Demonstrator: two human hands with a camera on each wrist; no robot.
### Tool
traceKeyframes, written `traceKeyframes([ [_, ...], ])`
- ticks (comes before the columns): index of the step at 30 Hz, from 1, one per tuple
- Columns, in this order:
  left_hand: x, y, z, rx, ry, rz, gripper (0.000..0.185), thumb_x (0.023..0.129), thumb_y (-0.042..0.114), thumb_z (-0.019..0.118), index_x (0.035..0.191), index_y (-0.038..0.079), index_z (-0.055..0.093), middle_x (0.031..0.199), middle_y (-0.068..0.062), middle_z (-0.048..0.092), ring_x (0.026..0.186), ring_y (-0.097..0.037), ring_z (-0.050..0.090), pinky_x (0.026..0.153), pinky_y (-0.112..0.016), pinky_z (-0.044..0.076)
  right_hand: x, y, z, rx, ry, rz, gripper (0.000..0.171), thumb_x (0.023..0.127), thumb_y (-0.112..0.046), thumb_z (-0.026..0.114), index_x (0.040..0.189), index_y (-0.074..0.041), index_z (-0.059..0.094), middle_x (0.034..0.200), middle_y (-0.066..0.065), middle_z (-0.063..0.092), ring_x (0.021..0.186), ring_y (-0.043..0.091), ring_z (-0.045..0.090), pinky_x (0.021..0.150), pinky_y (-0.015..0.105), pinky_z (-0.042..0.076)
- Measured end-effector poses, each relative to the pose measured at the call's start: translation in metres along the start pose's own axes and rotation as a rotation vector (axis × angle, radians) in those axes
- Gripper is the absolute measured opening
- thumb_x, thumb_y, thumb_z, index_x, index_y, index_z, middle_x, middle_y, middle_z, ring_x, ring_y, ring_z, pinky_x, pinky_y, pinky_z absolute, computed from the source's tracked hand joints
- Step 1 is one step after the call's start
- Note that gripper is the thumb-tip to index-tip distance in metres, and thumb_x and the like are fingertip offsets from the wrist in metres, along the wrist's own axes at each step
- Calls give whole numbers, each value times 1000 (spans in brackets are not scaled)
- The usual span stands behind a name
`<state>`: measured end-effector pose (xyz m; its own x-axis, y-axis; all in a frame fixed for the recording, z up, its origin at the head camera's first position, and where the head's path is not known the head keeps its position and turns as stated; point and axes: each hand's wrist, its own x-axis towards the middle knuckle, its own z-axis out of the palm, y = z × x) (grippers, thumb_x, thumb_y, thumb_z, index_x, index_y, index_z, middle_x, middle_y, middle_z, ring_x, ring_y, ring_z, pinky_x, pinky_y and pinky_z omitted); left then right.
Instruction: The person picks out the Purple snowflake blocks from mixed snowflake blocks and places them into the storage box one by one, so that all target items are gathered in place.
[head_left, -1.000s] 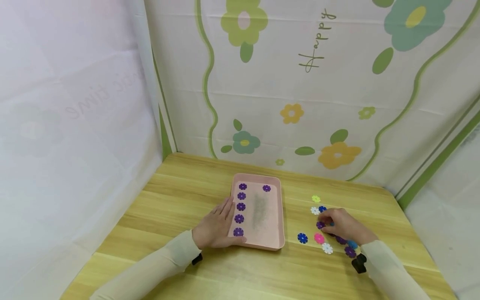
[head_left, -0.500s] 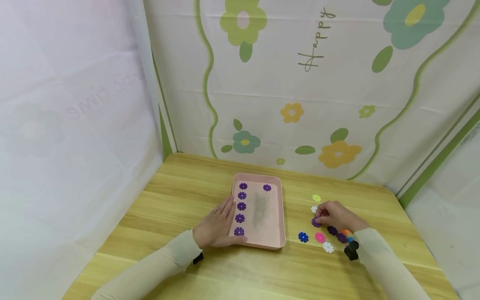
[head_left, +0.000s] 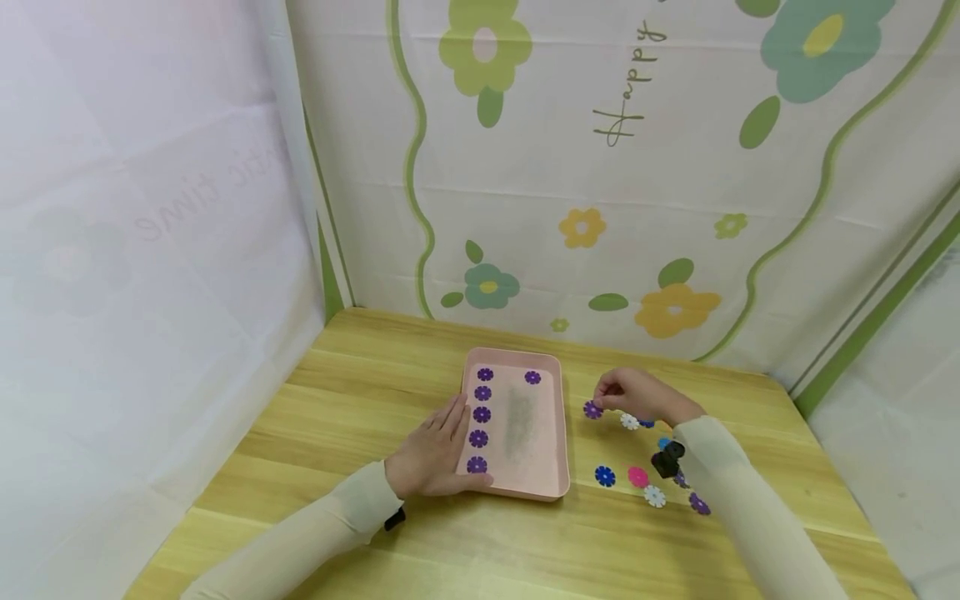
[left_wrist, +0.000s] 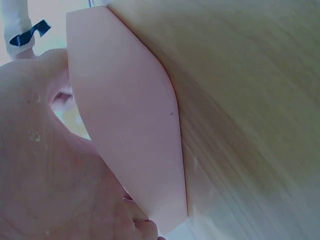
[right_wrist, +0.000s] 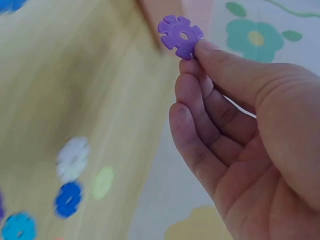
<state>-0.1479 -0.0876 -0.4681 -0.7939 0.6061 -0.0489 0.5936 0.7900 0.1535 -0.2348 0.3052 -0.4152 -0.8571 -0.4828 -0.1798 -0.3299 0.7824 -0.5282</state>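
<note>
My right hand (head_left: 637, 396) pinches a purple notched plastic disc (right_wrist: 181, 36), a snowflake building disc, by its edge between thumb and fingertips. It is over the table just right of the pink tray (head_left: 562, 433). My left hand (head_left: 431, 450) rests along the tray's left rim with fingers straight, thumb at the near left corner. Inside the tray a column of several purple discs (head_left: 482, 415) lines the left side. One more purple disc (head_left: 532, 377) lies at the far right corner.
Loose discs lie on the wooden table (head_left: 375, 367) right of the tray: a blue disc (head_left: 605, 476), a pink disc (head_left: 637, 477), a white disc (head_left: 655, 497) and several others, some under the right forearm. A printed cloth (head_left: 600, 167) hangs behind the table.
My right hand has picked the purple disc out from the loose ones and carried it left and away from me, nearer the tray. My left hand has stayed on the tray.
</note>
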Motion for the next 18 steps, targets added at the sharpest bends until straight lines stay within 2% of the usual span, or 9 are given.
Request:
traceKeyframes([
  [4,-1,-1,-1,1,-13,-3,115,96,79,48,162,-12,24,173,-32,15,163,-44,22,131,-51,31,21,-19,-2,-22,2,-8,13,105,-17,67,98,-14,77,93,-1,76,82,15,63,73,27,55],
  [10,0,0,-3,-4,-31,-18,115,96,80,47,163,-11,24,174,-30,14,163,-43,21,131,-50,31,51,-44,-2,-42,9,-24,15,105,-18,68,96,-13,79,89,1,77,71,13,53,64,28,46],
  [14,1,-1,-1,-8,-39,-24,116,95,82,45,164,-9,24,175,-28,13,164,-42,19,132,-49,30,70,-50,3,-55,-7,-45,18,105,-16,67,93,-11,79,81,-1,72,66,12,47,61,27,41],
  [18,1,-1,0,-6,-35,-25,116,95,83,44,164,-9,24,175,-28,14,164,-41,19,132,-49,30,87,-50,8,-61,-20,-44,20,105,-13,67,89,-8,79,81,10,73,64,11,47,60,26,40],
])
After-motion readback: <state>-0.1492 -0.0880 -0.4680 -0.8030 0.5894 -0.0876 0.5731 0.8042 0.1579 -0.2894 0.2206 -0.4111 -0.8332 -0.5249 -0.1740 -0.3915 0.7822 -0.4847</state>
